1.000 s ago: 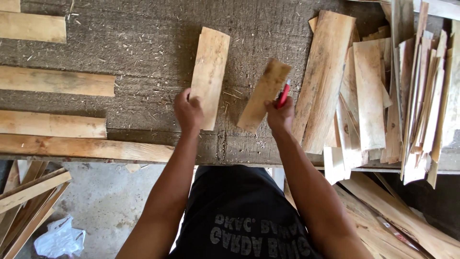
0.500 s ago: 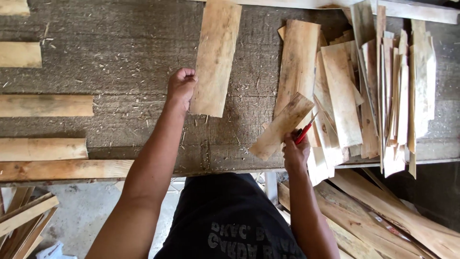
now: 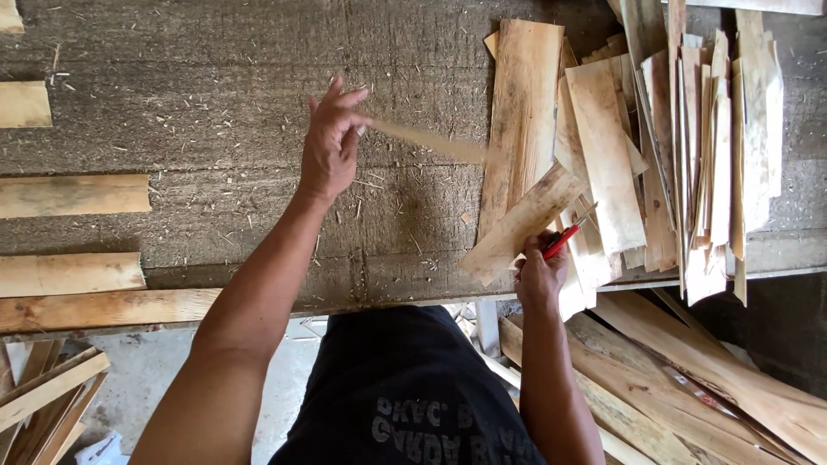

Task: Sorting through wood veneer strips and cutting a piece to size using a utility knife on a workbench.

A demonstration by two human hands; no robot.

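Workbench point(image 3: 215, 103) (slats point(image 3: 603, 155) heaped, uncontained)

1. The left hand point(image 3: 330, 146), which a moment ago rested on the edge of a wide plank lying flat on the worktop point(image 3: 215, 103), has lifted that plank point(image 3: 426, 140); it now shows edge-on and blurred, pinched at the fingertips.
2. The right hand point(image 3: 540, 274) has drawn back to the worktop's near edge, carrying its short board point(image 3: 521, 226) and red-handled tool point(image 3: 562, 241) down beside the pile of boards point(image 3: 672, 155).
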